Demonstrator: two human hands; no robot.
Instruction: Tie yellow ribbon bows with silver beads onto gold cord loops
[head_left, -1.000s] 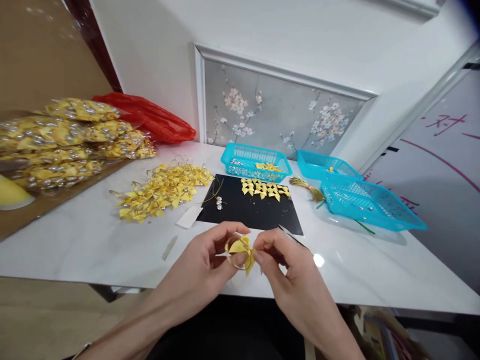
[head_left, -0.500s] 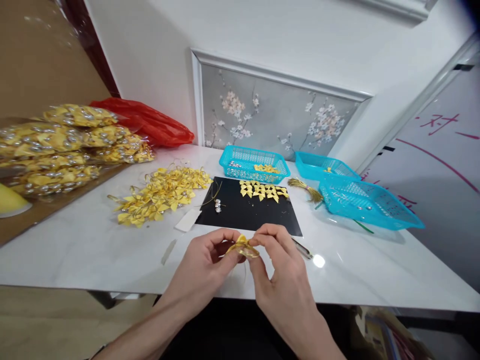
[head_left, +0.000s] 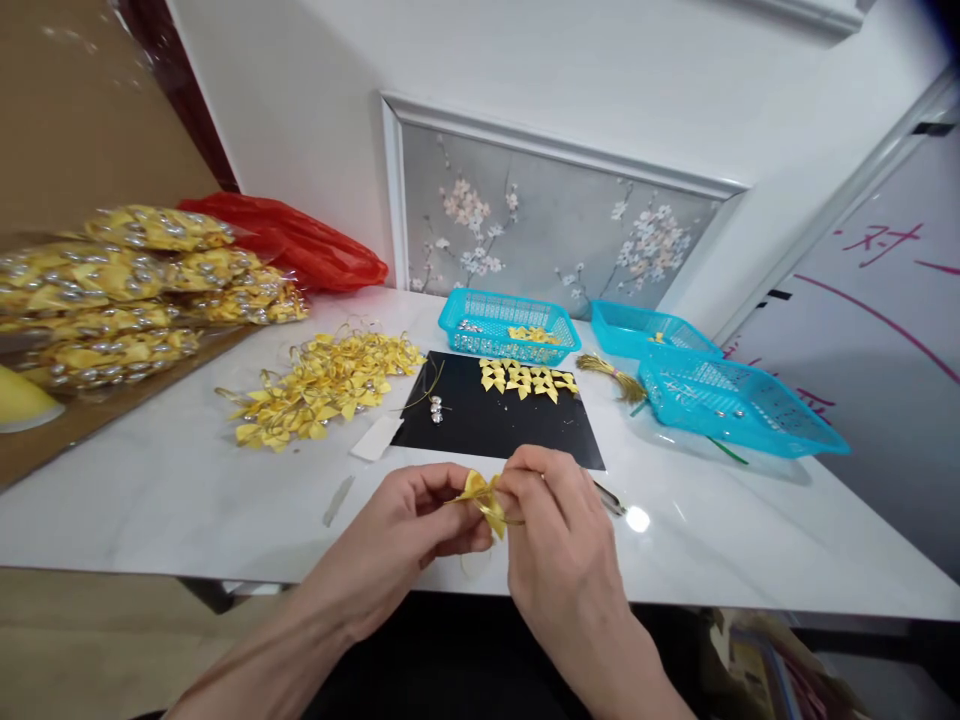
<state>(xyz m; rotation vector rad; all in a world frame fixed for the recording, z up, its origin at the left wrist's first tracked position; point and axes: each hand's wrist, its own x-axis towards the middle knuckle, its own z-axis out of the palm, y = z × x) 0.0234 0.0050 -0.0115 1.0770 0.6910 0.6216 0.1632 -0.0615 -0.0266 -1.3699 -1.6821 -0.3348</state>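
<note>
Between my two hands, above the table's front part, is a yellow ribbon flower (head_left: 487,503) with a gold cord looped about it. My left hand (head_left: 416,525) pinches its left side between thumb and fingers. From the right, my right hand (head_left: 559,530) is closed on the gold cord close to the petals; its fingertips partly hide the cord. Beyond them lies a black mat (head_left: 480,430) with rows of yellow ribbon pieces (head_left: 525,380), a few silver beads (head_left: 436,409) and a loose gold cord (head_left: 426,388).
A pile of finished yellow flowers (head_left: 322,385) lies left of the mat, near bagged flowers (head_left: 112,280) and a red plastic bag (head_left: 300,245). Blue baskets (head_left: 465,345) stand behind and right. A bundle of gold cords (head_left: 611,377) and metal tweezers (head_left: 611,499) lie to the right.
The flower has turned in my fingers, so a petal now points down. My right hand has rotated inward, its fingers closing more tightly over the cord.
</note>
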